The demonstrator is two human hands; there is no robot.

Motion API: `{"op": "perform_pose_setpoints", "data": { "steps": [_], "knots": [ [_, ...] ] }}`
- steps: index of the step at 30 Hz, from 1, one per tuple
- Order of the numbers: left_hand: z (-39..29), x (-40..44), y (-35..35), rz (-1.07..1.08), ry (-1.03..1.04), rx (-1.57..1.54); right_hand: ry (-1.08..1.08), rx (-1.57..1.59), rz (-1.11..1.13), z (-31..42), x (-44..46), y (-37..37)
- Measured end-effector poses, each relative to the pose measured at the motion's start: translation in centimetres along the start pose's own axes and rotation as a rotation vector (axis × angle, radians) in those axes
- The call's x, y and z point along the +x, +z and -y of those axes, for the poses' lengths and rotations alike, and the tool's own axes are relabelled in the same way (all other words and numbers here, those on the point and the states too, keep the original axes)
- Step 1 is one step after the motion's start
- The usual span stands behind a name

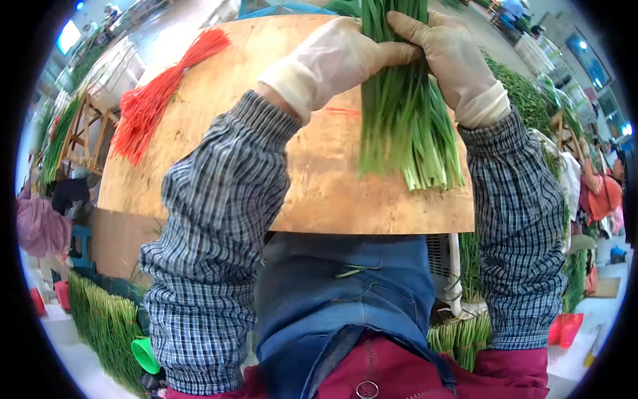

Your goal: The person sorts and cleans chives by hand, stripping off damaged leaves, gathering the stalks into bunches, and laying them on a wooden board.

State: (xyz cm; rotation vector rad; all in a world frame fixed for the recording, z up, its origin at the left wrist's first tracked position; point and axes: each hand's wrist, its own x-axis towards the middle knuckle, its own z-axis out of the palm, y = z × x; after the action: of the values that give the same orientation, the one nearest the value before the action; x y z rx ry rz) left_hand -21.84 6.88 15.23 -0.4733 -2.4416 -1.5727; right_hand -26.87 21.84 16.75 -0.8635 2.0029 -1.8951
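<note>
A thick bunch of long, flat green chives point(393, 113) is held over the far right part of the wooden board point(319, 199), its paler cut ends pointing toward me. My left hand point(335, 61), in a whitish glove, grips the bunch from the left, with the thumb across the front. From the other side my right hand point(457, 65), gloved likewise, closes round it, thumb and fingers near the left thumb. The top of the bunch runs out of view. A pile of thin red ties point(163, 93) lies at the board's left, and a few red strands point(342, 111) rest near the middle.
Bundled greens point(103, 326) stand on the floor at lower left, and more point(465, 339) at lower right, beside a white plastic crate point(452, 266). A wooden stool point(86, 133) is at left. A person in an orange-red garment point(603, 196) is at far right.
</note>
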Motion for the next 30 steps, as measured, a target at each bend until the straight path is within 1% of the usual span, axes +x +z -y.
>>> {"op": "perform_pose_setpoints", "data": {
  "steps": [2, 3, 4, 5, 6, 7, 8, 10, 11, 13, 14, 16, 18, 19, 21, 22, 23, 24, 26, 27, 30],
  "knots": [
    [0.8, 1.6, 1.7, 0.057, -0.05, -0.099, 0.096, -0.05, -0.038, -0.7, 0.7, -2.2],
    [1.6, 2.1, 2.7, 0.074, -0.123, -0.17, 0.158, -0.089, -0.088, -1.5, 0.8, -3.0],
    [2.5, 2.4, 3.9, 0.091, -0.199, -0.239, 0.204, -0.026, -0.078, -2.3, 0.7, -3.8],
    [3.2, 2.4, 5.0, 0.098, -0.263, -0.298, 0.202, -0.055, -0.106, -3.2, 0.6, -4.4],
    [4.0, 2.6, 5.9, 0.112, -0.391, -0.325, 0.199, -0.083, -0.134, -4.4, 0.5, -4.8],
    [4.5, 2.6, 6.6, 0.113, -0.45, -0.355, 0.249, -0.28, -0.186, -6.8, 1.4, -6.2],
    [5.5, 2.8, 7.2, 0.132, -0.459, -0.416, 0.252, -0.291, -0.205, -8.4, 1.4, -6.8],
    [6.3, 2.8, 7.8, 0.147, -0.523, -0.36, 0.29, -0.426, -0.234, -10.5, 1.5, -7.3],
    [7.2, 3.0, 8.1, 0.151, -0.538, -0.375, 0.264, -0.601, -0.285, -11.0, 1.5, -7.1],
    [9.2, 3.3, 8.5, 0.159, -0.571, -0.402, 0.273, -0.558, -0.275, -12.0, 1.5, -7.1],
    [9.4, 3.2, 8.7, 0.135, -0.588, -0.413, 0.278, -0.538, -0.27, -12.4, 1.5, -7.0],
    [9.5, 2.8, 9.0, 0.085, -0.618, -0.435, 0.275, -0.624, -0.333, -13.0, 1.1, -6.6],
    [10.1, 2.5, 9.6, 0.01, -0.596, -0.521, 0.25, -0.672, -0.359, -12.6, 0.1, -5.9],
    [10.2, 2.2, 9.8, -0.025, -0.594, -0.54, 0.242, -0.766, -0.382, -12.2, -0.3, -5.6],
    [11.1, 2.0, 10.5, -0.087, -0.563, -0.555, 0.159, -0.761, -0.472, -12.2, -0.9, -5.2],
    [11.6, 2.1, 10.4, -0.064, -0.564, -0.518, 0.114, -0.759, -0.519, -12.2, -1.0, -5.1],
    [11.9, 2.0, 10.2, -0.042, -0.562, -0.481, 0.038, -0.823, -0.545, -12.7, -0.9, -5.0],
    [12.1, 2.0, 9.8, -0.022, -0.561, -0.445, -0.035, -0.848, -0.523, -12.9, -0.9, -5.1],
    [12.0, 2.0, 8.9, 0.061, -0.635, -0.438, -0.184, -0.895, -0.475, -12.7, -1.0, -5.2],
    [11.7, 2.0, 8.4, 0.101, -0.671, -0.434, -0.255, -0.962, -0.395, -12.9, -0.7, -5.4],
    [11.5, 2.1, 7.3, 0.145, -0.735, -0.582, -0.362, -1.193, -0.179, -12.1, -0.9, -4.5]
  ]
}}
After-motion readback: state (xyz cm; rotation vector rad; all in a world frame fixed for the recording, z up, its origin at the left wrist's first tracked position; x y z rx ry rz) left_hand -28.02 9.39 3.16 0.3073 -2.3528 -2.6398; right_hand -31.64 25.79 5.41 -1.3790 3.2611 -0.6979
